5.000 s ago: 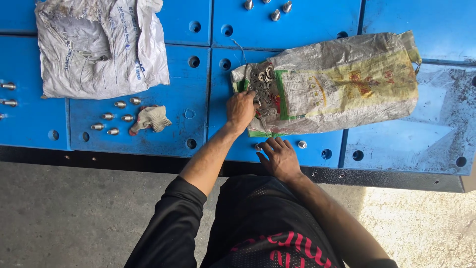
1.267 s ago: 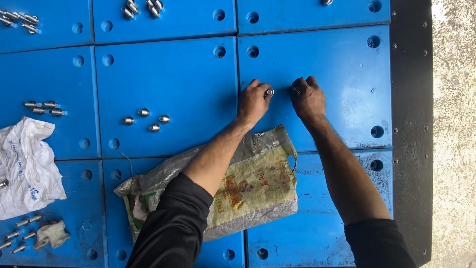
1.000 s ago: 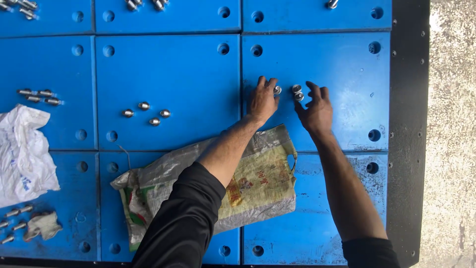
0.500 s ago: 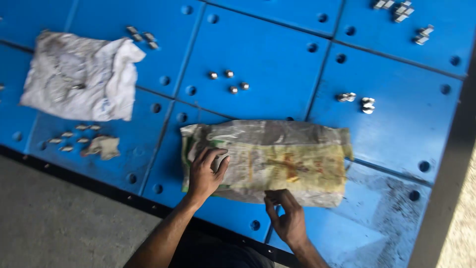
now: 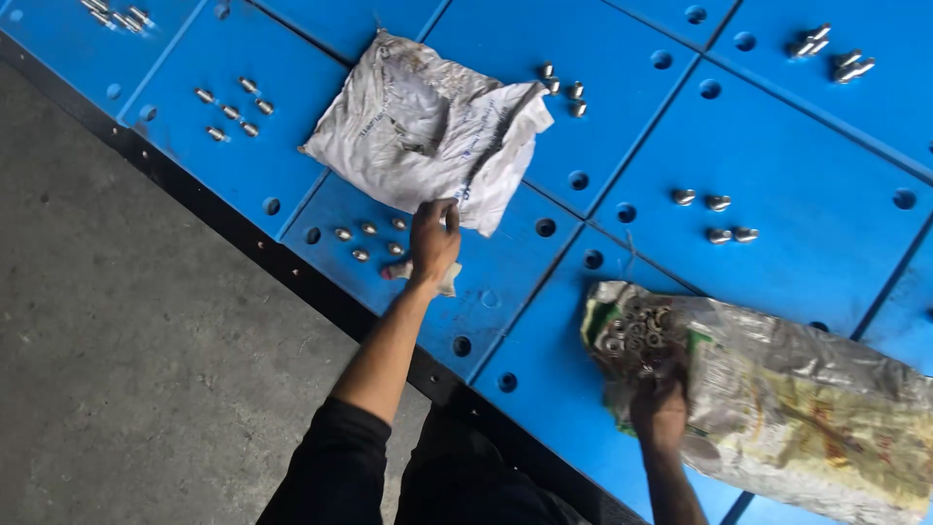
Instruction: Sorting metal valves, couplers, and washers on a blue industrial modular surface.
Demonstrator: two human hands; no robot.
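Six bolt clusters already lie on the blue panels; left hand [image 5: 432, 241] pinches the white sack's [image 5: 428, 126] lower edge mid-frame, right hand [image 5: 661, 408] closed inside the fastener bag [image 5: 777, 399] lower right; panels remain.

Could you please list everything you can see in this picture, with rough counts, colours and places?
Blue square metal panels with round holes: many, blue, covering the upper right.
Black edge strip: one, black, along the panels' lower left border.
Grey concrete floor: grey, lower left.
White crumpled woven sack: one, dirty white, top centre.
Yellow-green printed woven sack: one, lower right, its mouth full of small metal rings.
Silver bolts: several small groups, silver, scattered over the panels.
Small crumpled pale rag: one, under the left hand.
Left hand: at the white sack's lower edge, fingers curled.
Right hand: at the printed sack's mouth.
Black sleeves: bottom centre.
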